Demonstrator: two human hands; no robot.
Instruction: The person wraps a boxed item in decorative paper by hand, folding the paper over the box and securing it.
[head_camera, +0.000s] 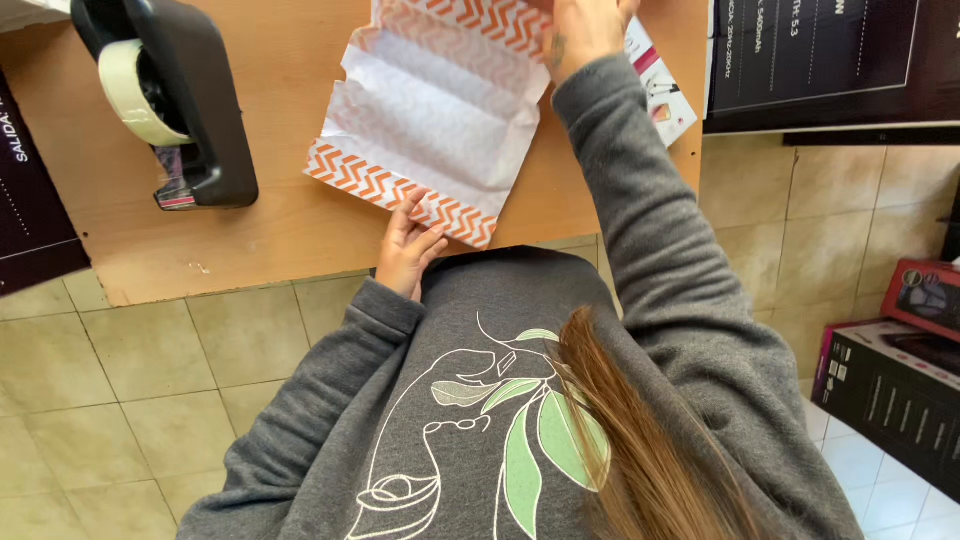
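Note:
A sheet of wrapping paper (430, 110), orange-and-white zigzag outside and pale inside, lies creased and partly unfolded on the wooden table (270, 230). My left hand (408, 250) rests at the table's near edge, fingertips touching the paper's near patterned border. My right hand (585, 30) presses down on the paper's far right part, near the top of the view; its fingers are partly cut off by the frame. A small white and pink box (665, 95) pokes out from under my right wrist.
A black tape dispenser (175, 95) with a roll of tape stands on the table's left. Dark boxes (830, 60) sit at the upper right, and black and red boxes (900, 390) rest on the tiled floor at right.

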